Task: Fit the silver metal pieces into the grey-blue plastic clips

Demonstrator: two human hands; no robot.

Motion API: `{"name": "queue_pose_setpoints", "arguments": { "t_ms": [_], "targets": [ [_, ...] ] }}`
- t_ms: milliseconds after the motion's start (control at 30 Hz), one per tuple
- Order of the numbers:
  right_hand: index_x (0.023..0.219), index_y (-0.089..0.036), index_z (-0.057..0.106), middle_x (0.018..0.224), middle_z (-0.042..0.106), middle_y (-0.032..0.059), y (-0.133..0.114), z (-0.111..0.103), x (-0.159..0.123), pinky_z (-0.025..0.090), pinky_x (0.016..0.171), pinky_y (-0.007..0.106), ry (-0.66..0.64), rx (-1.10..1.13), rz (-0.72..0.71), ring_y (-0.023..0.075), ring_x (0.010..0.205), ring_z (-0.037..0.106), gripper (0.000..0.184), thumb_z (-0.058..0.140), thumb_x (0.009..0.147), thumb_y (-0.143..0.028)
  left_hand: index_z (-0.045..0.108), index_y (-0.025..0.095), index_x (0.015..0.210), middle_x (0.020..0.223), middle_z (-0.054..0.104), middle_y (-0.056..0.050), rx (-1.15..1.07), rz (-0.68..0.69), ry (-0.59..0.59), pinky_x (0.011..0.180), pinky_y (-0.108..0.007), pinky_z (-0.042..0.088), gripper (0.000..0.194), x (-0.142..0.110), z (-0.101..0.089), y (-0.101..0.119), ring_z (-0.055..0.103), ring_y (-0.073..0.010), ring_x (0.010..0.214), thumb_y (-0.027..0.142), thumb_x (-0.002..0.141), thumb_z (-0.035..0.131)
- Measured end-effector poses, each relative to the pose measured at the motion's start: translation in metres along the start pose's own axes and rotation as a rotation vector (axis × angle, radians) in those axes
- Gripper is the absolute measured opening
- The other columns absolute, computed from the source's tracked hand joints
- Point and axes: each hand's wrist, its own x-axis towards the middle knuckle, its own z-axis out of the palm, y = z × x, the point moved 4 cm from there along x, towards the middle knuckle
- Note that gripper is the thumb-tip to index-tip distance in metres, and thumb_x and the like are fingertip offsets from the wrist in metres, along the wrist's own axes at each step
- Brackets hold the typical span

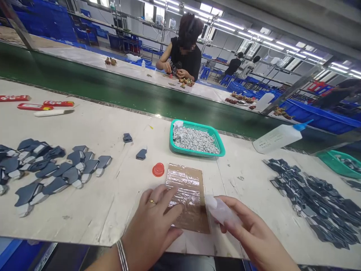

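Observation:
My left hand [158, 216] lies over the left side of a brown cardboard piece [187, 188] covered with clear, shiny tape. Its fingers are apart, and I see nothing held in them. My right hand [248, 226], at the card's right edge, is closed around a small translucent white squeeze bottle [224, 212], tilted with its white end toward the card. Just beyond the card's upper left corner sits a red round lid [158, 169]. Two dark grey plastic parts [141, 154] lie farther back. Behind the card stands a green basket [197, 151] filled with small light grey pieces.
Grey parts with pale tips [64, 173] are heaped at left; dark grey parts [318, 203] are piled at right. A large white bottle with a blue nozzle [278, 138] leans at the back right. Red glue boxes [35, 107] lie far left. Across a green belt [113, 90], a person [186, 52] works.

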Motion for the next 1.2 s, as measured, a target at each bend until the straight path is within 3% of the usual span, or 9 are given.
{"name": "queue_pose_setpoints", "arguments": {
  "t_ms": [100,200,367,633,1200],
  "targets": [
    [0.093,-0.025,0.060,0.087,0.063,-0.0001,0.005,-0.007,0.002,0.042,0.069,0.024,0.056,-0.102,0.000,0.0176,0.080,0.055,0.032,0.068,0.071,-0.047,0.055,0.029,0.111,0.135,0.048,-0.002,0.021,0.033,0.002,0.092,-0.056,0.032,0.030,0.006,0.004,0.001,0.035,-0.0335,0.123,0.031,0.082,0.060],
    [0.092,-0.025,0.057,0.081,0.060,-0.0020,0.012,-0.012,0.006,0.041,0.064,0.022,0.030,-0.188,0.010,0.0156,0.073,0.053,0.031,0.064,0.074,-0.049,0.054,0.031,0.112,0.135,0.048,0.001,0.020,0.020,0.015,0.094,-0.054,0.027,0.026,0.009,0.007,0.000,0.034,-0.0308,0.125,0.034,0.086,0.055],
    [0.099,-0.026,0.052,0.087,0.062,-0.0018,0.025,-0.018,0.014,0.043,0.066,0.022,-0.059,-0.353,0.009,0.0151,0.075,0.056,0.031,0.059,0.079,-0.049,0.055,0.030,0.110,0.137,0.046,0.001,0.031,0.013,-0.007,0.095,-0.052,0.024,0.024,0.010,0.009,0.000,0.033,-0.0297,0.126,0.036,0.088,0.050],
    [0.098,-0.026,0.053,0.090,0.064,-0.0015,0.022,-0.019,0.017,0.045,0.066,0.025,-0.026,-0.625,-0.053,0.0164,0.074,0.060,0.029,0.055,0.080,-0.049,0.055,0.030,0.109,0.135,0.047,0.001,0.026,0.012,-0.019,0.094,-0.051,0.024,0.023,0.012,0.008,0.000,0.034,-0.0295,0.124,0.036,0.088,0.048],
    [0.096,-0.028,0.054,0.085,0.066,-0.0043,0.009,-0.013,0.017,0.045,0.061,0.023,-0.053,-0.709,-0.095,0.0140,0.069,0.060,0.024,0.055,0.082,-0.047,0.055,0.030,0.110,0.137,0.046,-0.001,0.022,0.006,-0.011,0.094,-0.052,0.025,0.024,0.010,0.009,0.000,0.033,-0.0307,0.125,0.038,0.089,0.047]
  ]
}}
